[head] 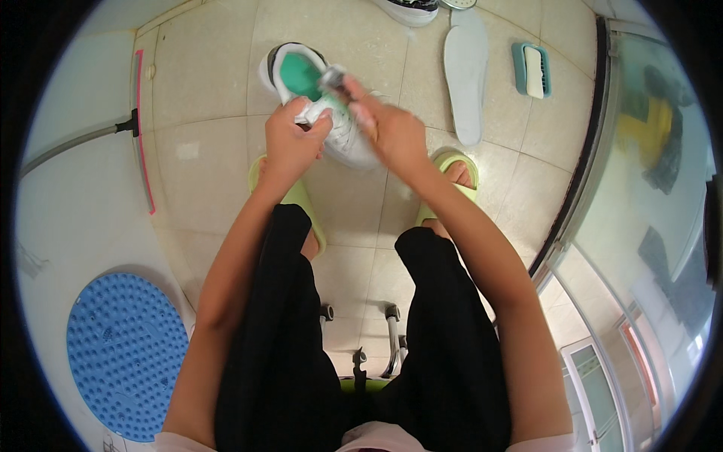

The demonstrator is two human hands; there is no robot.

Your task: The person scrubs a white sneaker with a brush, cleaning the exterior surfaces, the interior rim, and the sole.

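A white lace-up sneaker [353, 148] is held tilted above the tiled floor, its heel pointing up and left. Green lining shows inside its opening. My left hand [295, 133] pinches the white tongue near the laces. In my right hand [392, 127] is a small scrubbing brush [333, 79], blurred by motion, lying across the tongue and the edge of the opening. My right fingers hide much of the brush and part of the shoe's side.
Right of the sneaker lies a grey insole [466, 79]. Beyond it, a teal soap dish [517, 70] holds a white soap bar [534, 73]. Another shoe [415, 14] sits at the top edge. A glass sliding door [649, 169] borders the right; a blue bumpy mat [127, 356] leans left.
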